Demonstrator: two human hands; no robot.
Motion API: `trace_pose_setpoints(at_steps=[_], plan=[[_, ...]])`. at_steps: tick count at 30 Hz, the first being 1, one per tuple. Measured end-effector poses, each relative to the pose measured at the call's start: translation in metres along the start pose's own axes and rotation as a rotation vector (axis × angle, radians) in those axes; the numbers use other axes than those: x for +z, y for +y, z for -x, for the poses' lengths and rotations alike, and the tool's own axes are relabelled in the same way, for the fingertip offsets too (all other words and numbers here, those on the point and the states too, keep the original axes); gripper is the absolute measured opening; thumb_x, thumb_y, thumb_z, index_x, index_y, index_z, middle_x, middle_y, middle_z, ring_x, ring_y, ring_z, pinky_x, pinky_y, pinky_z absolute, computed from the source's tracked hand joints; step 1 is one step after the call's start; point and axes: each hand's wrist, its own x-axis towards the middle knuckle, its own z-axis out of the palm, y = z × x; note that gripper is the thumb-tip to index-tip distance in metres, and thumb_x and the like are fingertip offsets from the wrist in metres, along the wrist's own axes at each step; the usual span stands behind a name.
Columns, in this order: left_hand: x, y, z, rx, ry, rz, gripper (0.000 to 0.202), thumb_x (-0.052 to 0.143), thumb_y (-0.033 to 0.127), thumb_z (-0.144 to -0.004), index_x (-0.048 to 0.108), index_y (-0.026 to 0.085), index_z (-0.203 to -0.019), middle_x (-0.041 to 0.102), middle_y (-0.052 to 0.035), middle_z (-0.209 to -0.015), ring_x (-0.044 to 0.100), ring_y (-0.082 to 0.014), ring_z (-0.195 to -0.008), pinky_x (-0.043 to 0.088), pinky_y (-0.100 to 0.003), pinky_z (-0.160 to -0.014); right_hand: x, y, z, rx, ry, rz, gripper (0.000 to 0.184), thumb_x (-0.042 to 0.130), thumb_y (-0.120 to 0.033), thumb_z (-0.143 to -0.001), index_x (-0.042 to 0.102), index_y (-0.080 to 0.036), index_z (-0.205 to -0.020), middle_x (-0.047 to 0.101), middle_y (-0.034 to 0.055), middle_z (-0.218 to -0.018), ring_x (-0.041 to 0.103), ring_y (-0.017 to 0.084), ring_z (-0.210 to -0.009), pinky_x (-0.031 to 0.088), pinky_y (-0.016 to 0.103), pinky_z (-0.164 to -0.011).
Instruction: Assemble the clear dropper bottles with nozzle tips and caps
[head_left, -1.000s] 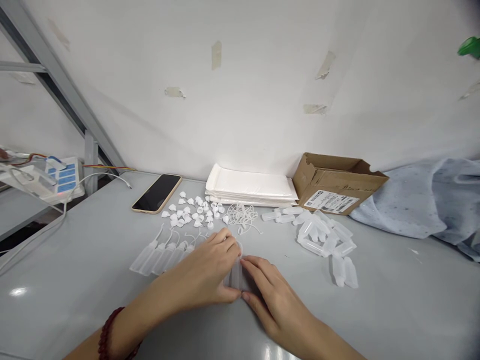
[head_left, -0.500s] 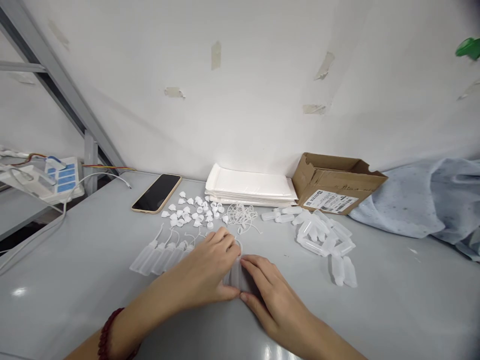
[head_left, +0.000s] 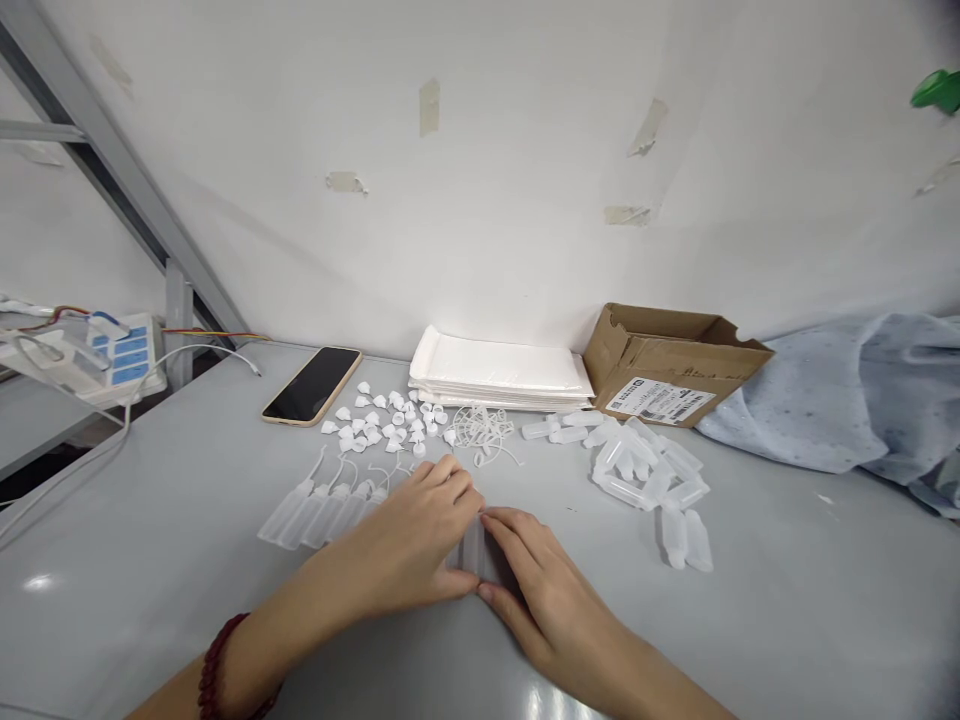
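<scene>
A translucent plastic squeeze bottle (head_left: 471, 552) lies on the table between my hands. My left hand (head_left: 429, 525) curls over its neck end, with the thumb low along its left side; the fingers hide the neck. My right hand (head_left: 544, 590) holds the bottle's right side, fingertips near the top and thumb near the base. Left of my hands, several similar bottles (head_left: 315, 515) lie in a row, with thin white cords at their necks. Small white caps (head_left: 390, 420) are scattered behind them, beside a tangle of loose white cord loops (head_left: 481, 430).
More loose bottles (head_left: 649, 465) lie in a pile to the right. At the wall stand a stack of white padded envelopes (head_left: 502, 370) and an open cardboard box (head_left: 667, 370), with blue cloth (head_left: 832, 400) beside it. A phone (head_left: 313, 385) lies at the back left, near a power strip (head_left: 127, 355).
The fingers of my left hand have shifted slightly right over the bottle's neck, and the small cord loop seen there before is now hidden. My right hand stays almost still.
</scene>
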Motion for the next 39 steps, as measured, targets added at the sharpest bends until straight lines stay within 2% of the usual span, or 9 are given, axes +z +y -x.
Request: trace_pose_setpoints(at_steps=[8,16,21,26,34,39], plan=[[0.002,-0.002,0.001,0.002,-0.008,0.011,0.024,0.068,0.032,-0.075,0.056,0.015,-0.087,0.054,-0.0061,-0.09,0.044,-0.0247,-0.09,0.041,-0.036,-0.076,0.001,0.001,0.001,-0.01,-0.004,0.034,0.045,0.05,-0.02,-0.09,0.04,-0.01,-0.133,0.049,0.017,-0.128,0.049,0.026,-0.117,0.047,0.042,-0.098],[-0.01,-0.008,0.007,0.001,0.031,0.113,0.043,0.073,0.041,-0.071,0.055,0.018,-0.103,0.054,-0.005,-0.097,0.045,-0.0251,-0.097,0.041,-0.036,-0.08,0.002,0.0,0.0,-0.018,0.014,0.044,0.045,0.053,-0.02,-0.088,0.042,-0.013,-0.131,0.051,0.0174,-0.127,0.05,0.028,-0.115,0.05,0.045,-0.095],[-0.008,-0.008,0.007,-0.011,0.005,0.12,0.046,0.076,0.037,-0.068,0.055,0.018,-0.104,0.054,-0.0052,-0.1,0.045,-0.0258,-0.099,0.041,-0.036,-0.082,0.0,0.0,0.0,-0.014,-0.004,0.036,0.045,0.052,-0.02,-0.089,0.041,-0.013,-0.132,0.05,0.0174,-0.127,0.05,0.028,-0.115,0.049,0.045,-0.095],[-0.005,-0.008,0.007,0.0,0.01,0.144,0.043,0.074,0.038,-0.071,0.054,0.019,-0.104,0.054,-0.0044,-0.1,0.044,-0.0246,-0.099,0.041,-0.036,-0.083,0.001,0.001,0.0,-0.016,0.004,0.022,0.04,0.051,-0.019,-0.09,0.042,-0.011,-0.129,0.05,0.0176,-0.125,0.049,0.027,-0.115,0.049,0.043,-0.095],[-0.007,-0.005,0.006,-0.032,-0.035,0.17,0.036,0.074,0.026,-0.07,0.054,0.017,-0.099,0.054,-0.0041,-0.101,0.044,-0.0241,-0.102,0.041,-0.036,-0.085,0.004,0.003,-0.002,-0.011,0.058,-0.042,0.033,0.052,-0.015,-0.089,0.044,-0.018,-0.121,0.055,0.0123,-0.118,0.053,0.024,-0.108,0.05,0.041,-0.091],[-0.006,-0.004,0.005,-0.017,-0.04,0.143,0.031,0.07,0.028,-0.073,0.054,0.017,-0.097,0.055,-0.0056,-0.101,0.045,-0.0249,-0.1,0.042,-0.037,-0.084,0.005,0.005,-0.003,-0.026,0.07,-0.056,0.03,0.057,-0.017,-0.088,0.046,-0.02,-0.116,0.057,0.0099,-0.113,0.055,0.024,-0.103,0.05,0.04,-0.086]])
